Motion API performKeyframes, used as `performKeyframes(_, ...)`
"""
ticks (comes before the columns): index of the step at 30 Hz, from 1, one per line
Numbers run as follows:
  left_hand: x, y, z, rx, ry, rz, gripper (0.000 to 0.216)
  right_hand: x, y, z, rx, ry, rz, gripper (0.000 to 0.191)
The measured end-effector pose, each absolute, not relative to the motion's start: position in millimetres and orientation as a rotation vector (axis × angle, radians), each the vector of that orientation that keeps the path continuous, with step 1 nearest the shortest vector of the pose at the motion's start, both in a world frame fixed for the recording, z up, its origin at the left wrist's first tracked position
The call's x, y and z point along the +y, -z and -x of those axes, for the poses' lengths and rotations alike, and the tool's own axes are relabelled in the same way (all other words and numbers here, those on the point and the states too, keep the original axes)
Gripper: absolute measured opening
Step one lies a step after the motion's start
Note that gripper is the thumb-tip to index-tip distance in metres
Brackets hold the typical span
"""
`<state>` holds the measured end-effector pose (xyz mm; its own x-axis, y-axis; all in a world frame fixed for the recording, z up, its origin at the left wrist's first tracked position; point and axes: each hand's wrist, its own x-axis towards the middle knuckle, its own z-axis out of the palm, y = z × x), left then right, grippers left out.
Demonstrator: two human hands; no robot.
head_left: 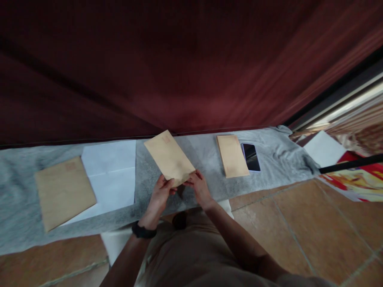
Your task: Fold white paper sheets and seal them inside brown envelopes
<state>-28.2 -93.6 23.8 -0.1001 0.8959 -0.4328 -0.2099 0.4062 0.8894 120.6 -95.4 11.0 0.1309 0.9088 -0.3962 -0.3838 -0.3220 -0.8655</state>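
A tan paper envelope (pixel 169 156) is tilted between my two hands, above the grey cloth (pixel 206 159). My left hand (pixel 161 191) pinches its near left corner, thumb on top. At the near right corner my right hand (pixel 198 185) grips the edge with thumb and fingers. Faint red print shows near the envelope's far end. To the right lies a stack of similar envelopes (pixel 233 157). Farther left, a larger brown envelope (pixel 65 191) rests partly over white paper sheets (pixel 112 171) with a crease across them.
A phone (pixel 251 157) with a dark screen lies beside the envelope stack. Dark red fabric (pixel 191 71) hangs along the far edge. On the right are a white sheet (pixel 324 149), a red and yellow printed sheet (pixel 359 177) and a black bar (pixel 350 164). Tiled floor (pixel 269 223) shows below.
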Motion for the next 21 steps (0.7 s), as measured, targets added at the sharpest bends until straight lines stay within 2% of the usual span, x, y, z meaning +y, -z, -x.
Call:
performKeyframes(6,-91,-17,36,1.400,-0.972,-0.768,0.044,-87,-1,-136,-0.668,-1.382,1.311,0.033)
performKeyframes(11,-92,-9,42,1.458,-0.924,-0.822,0.053,-85,16,-138,-0.810,-1.322,1.372,0.027)
performKeyframes(15,-94,-7,48,1.528,-0.833,-0.922,0.063,-92,22,-145,-1.281,-0.991,1.530,0.023)
performKeyframes(21,-97,-12,49,1.557,-0.734,-1.017,0.078,-88,5,-146,-1.809,-0.519,1.526,0.045)
